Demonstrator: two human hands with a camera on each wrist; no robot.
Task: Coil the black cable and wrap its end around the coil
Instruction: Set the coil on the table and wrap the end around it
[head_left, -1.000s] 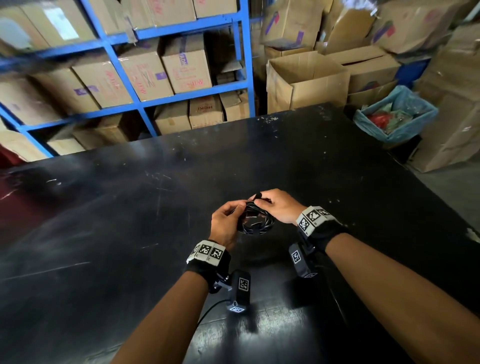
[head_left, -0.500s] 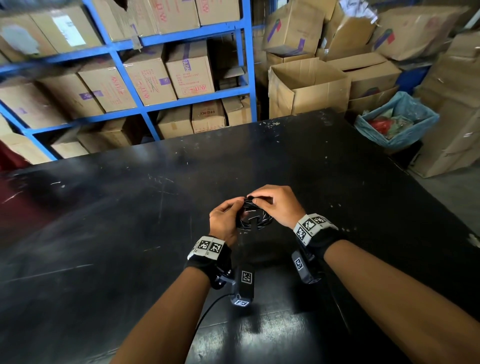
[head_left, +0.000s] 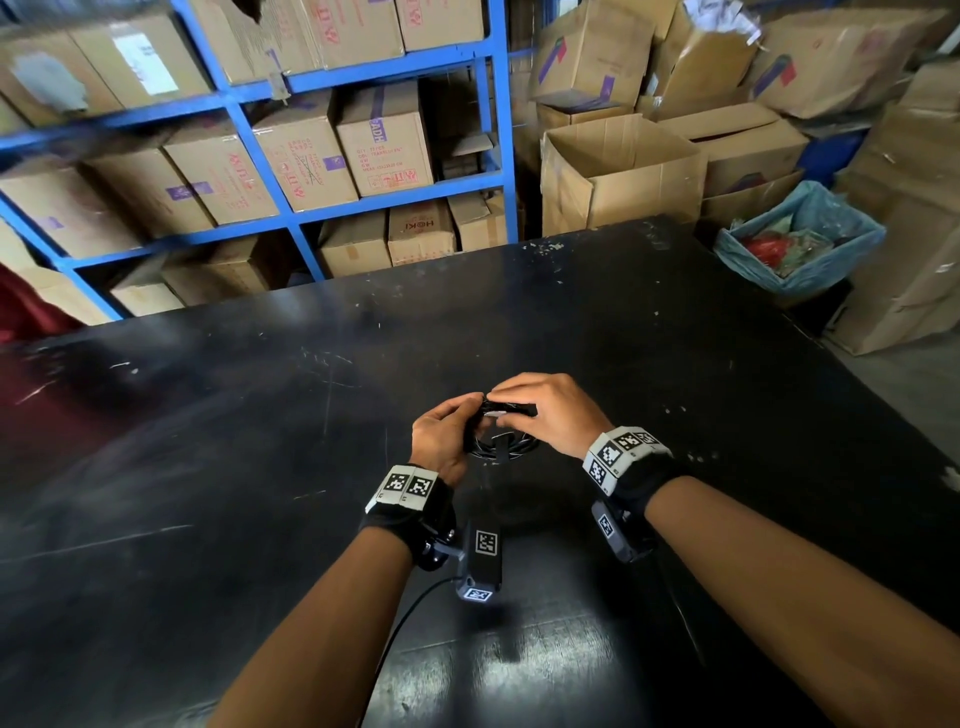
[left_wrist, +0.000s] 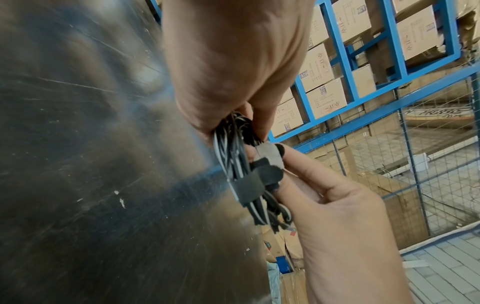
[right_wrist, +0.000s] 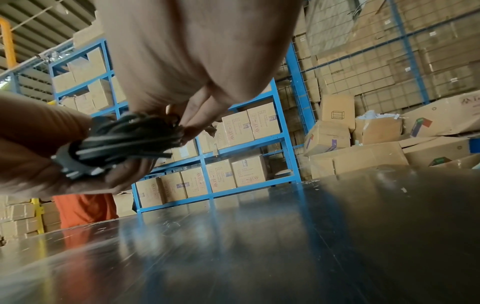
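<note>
Hands (head_left: 501, 421) shifted farther, mid-table (head_left: 675, 338).

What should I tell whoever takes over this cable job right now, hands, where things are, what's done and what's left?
Left hand: grips one side of the coiled black cable, held just above the black table.
Right hand: fingers pinch the other side of the coil, near the top.
Black strap: in the left wrist view, a flat band already crosses the bundled strands, between the two hands.
Done: the cable is gathered into a compact coil.
Left: finish binding the coil; whether the cable's end is fully wrapped or tucked cannot be told, so check it before you let go.
</note>
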